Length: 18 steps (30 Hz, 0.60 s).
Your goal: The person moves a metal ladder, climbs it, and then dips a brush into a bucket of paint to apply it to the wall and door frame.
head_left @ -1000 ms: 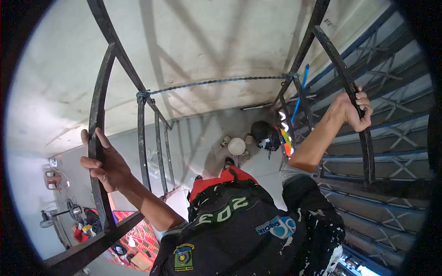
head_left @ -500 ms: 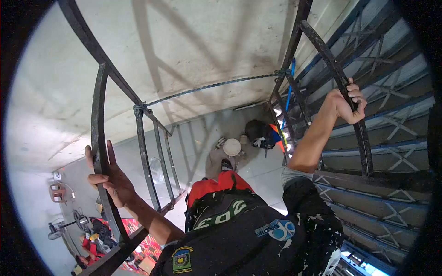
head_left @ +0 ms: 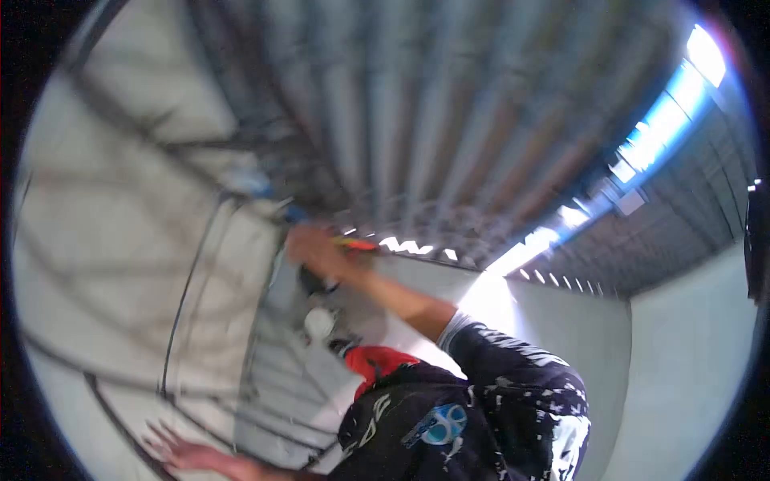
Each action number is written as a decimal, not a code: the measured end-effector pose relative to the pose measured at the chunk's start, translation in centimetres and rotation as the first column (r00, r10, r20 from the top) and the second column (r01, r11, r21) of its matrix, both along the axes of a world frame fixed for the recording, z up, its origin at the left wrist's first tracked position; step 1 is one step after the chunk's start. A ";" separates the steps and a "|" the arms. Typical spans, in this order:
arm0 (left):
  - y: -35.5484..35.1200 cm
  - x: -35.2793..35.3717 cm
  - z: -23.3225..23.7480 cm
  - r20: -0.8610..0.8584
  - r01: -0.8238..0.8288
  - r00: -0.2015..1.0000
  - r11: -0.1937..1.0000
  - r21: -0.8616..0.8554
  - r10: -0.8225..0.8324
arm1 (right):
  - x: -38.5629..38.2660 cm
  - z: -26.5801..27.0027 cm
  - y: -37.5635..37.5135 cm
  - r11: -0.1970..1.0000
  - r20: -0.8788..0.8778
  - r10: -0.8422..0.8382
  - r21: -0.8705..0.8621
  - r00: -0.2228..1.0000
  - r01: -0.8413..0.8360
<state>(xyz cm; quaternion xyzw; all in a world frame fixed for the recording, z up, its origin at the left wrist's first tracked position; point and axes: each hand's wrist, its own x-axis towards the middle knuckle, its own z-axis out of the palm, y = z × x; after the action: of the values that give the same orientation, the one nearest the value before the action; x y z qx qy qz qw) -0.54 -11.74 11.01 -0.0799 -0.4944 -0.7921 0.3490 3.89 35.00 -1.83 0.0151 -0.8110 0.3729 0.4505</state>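
At the lower left, my left hand (head_left: 186, 454) is spread with fingers apart, beside a dark metal bar (head_left: 114, 418) of the rung frame. My right hand (head_left: 317, 250) reaches across the middle, smeared by motion, so what its fingers do is hidden. It overlaps the far side of the dark frame, near a blurred blue thing (head_left: 295, 213). A thin dark rope (head_left: 189, 293) stretches between the two sides of the frame. Below my right forearm, a round pale bucket (head_left: 319, 322) stands on the floor.
Blurred folding metal shutters (head_left: 441, 104) fill the top, with bright light (head_left: 658, 132) coming through a gap at the upper right. A pale wall (head_left: 88, 208) rises at the left and another wall (head_left: 682, 361) at the right.
My view has swung right and up toward the shutters and the bright gap. My right hand has left the right-hand bar; my left hand's fingers have spread from the left bar.
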 end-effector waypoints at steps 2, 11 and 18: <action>3.0 2.4 -0.8 0.374 -0.045 0.926 0.999 -0.017 0.048 | 12.1 -4.7 -4.3 0.964 0.493 0.062 -0.256 0.868 0.077; 13.8 5.7 -22.1 0.781 0.641 0.187 0.677 0.363 -0.596 | 69.4 -36.5 -10.3 -0.315 0.679 -0.363 -0.734 0.638 0.602; 19.4 17.9 -32.3 0.847 0.798 -0.250 0.396 0.454 -0.469 | 77.6 -24.3 -11.4 -0.541 0.980 0.111 -0.079 0.164 0.838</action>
<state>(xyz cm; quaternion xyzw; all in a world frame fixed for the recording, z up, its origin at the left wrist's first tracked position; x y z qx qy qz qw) 17.40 7.65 -21.31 0.1042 -0.5680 -0.6347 -0.5135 81.49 23.57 -26.09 -0.8763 -0.1772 0.4400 0.0837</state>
